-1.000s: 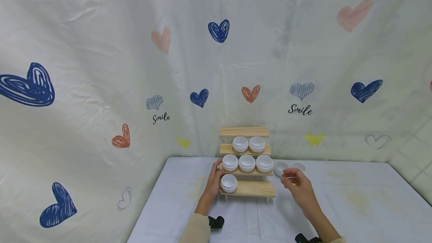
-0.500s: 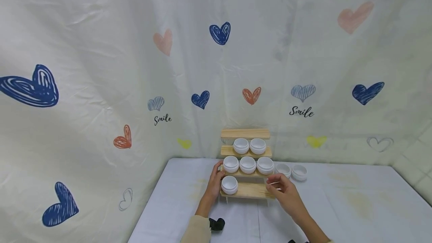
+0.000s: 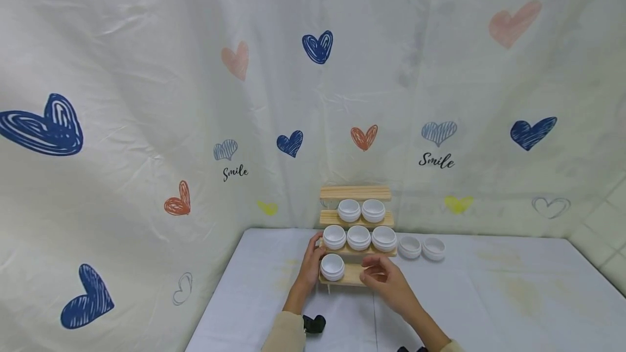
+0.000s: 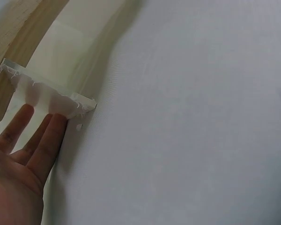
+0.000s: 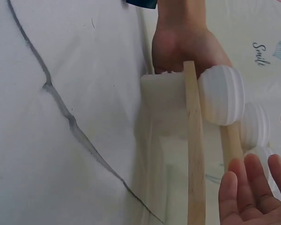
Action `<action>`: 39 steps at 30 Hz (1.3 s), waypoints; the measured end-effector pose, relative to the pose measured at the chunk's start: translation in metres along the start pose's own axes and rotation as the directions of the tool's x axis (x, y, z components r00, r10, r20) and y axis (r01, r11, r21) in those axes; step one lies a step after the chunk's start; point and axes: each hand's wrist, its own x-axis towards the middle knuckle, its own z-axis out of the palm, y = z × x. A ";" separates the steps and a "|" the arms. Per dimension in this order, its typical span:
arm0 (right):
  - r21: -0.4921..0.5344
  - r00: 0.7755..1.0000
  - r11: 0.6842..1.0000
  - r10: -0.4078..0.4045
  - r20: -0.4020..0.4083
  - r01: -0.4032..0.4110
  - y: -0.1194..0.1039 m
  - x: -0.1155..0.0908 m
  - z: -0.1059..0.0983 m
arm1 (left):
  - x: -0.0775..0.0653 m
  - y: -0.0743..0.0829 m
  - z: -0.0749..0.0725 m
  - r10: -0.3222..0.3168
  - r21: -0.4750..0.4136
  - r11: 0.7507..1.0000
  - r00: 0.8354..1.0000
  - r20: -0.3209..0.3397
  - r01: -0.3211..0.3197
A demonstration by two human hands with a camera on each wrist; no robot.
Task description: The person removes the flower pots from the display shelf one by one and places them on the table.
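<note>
A stepped wooden rack (image 3: 355,193) with clear legs stands on the cloth-covered table. One small white bowl (image 3: 332,267) sits at the left of its lowest step (image 3: 353,275); three more line the step above, and two the one above that. My left hand (image 3: 309,266) is at the rack's left side; in the left wrist view its straight fingers (image 4: 49,140) touch the clear leg (image 4: 51,86). My right hand (image 3: 388,282), fingers loosely bent and holding nothing, is at the right part of the lowest step. In the right wrist view its fingers (image 5: 256,180) are spread beside the rack.
Two more white bowls (image 3: 434,249) stand on the table right of the rack. A white curtain (image 3: 274,96) printed with hearts hangs behind the table. The topmost step bears no bowl. A seam line (image 5: 84,138) crosses the tablecloth.
My right hand has moved left, from near the two bowls on the table to the front of the lowest step. My left hand stays at the rack's side; the bowls keep their places.
</note>
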 end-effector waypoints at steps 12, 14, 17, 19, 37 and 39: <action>0.001 0.999 1.000 0.004 0.045 -0.004 0.006 0.014 0.024 | -0.003 0.012 -0.005 -0.018 -0.028 0.999 0.998 0.052 0.020; 0.001 0.999 1.000 0.000 0.044 0.000 0.006 0.015 0.028 | -0.002 0.007 -0.003 -0.011 -0.021 1.000 0.999 0.035 0.011; -0.001 0.999 1.000 -0.017 0.049 0.017 0.006 0.016 0.032 | 0.000 -0.001 -0.001 0.003 -0.006 1.000 1.000 0.021 -0.002; 0.001 0.999 1.000 -0.028 0.046 0.028 0.006 0.017 0.034 | 0.001 -0.004 0.000 0.010 -0.013 1.000 1.000 0.022 -0.009; -0.119 1.000 0.993 0.009 0.019 -0.007 0.012 0.027 0.048 | 0.003 -0.005 -0.003 -0.006 -0.015 1.000 1.000 0.018 0.007; -0.136 1.000 0.991 0.007 0.012 -0.005 0.012 0.027 0.051 | 0.002 -0.005 -0.003 -0.006 -0.013 1.000 1.000 0.018 0.007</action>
